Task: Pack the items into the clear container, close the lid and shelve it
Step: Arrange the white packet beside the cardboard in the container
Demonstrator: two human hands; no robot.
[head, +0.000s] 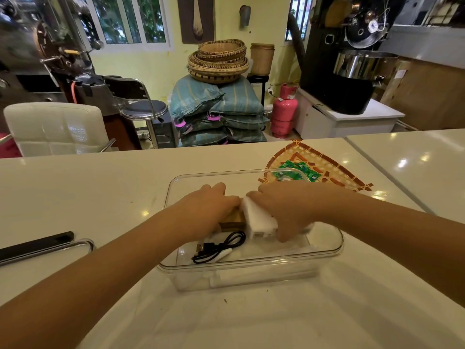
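The clear container (pixel 324 250) stands open on the white counter in front of me. Both my hands reach into it. My right hand (pixel 284 207) grips a white box-like device (pixel 256 219), thumb on its near end. My left hand (pixel 206 206) rests over a brown wooden block (pixel 232 221) right beside the white device; its fingers are partly hidden. A coiled black cable (pixel 221 246) lies on the container's floor at the near left. Green circuit boards (pixel 299 171) sit on a woven tray (pixel 337 167) behind the container.
The container's lid (pixel 45 248), clear with a black strip, lies at the left counter edge. A second counter (pixel 415 159) adjoins on the right. Beyond the counter stand a white chair (pixel 55 127), stacked sacks, baskets and a pink gas cylinder (pixel 284 110).
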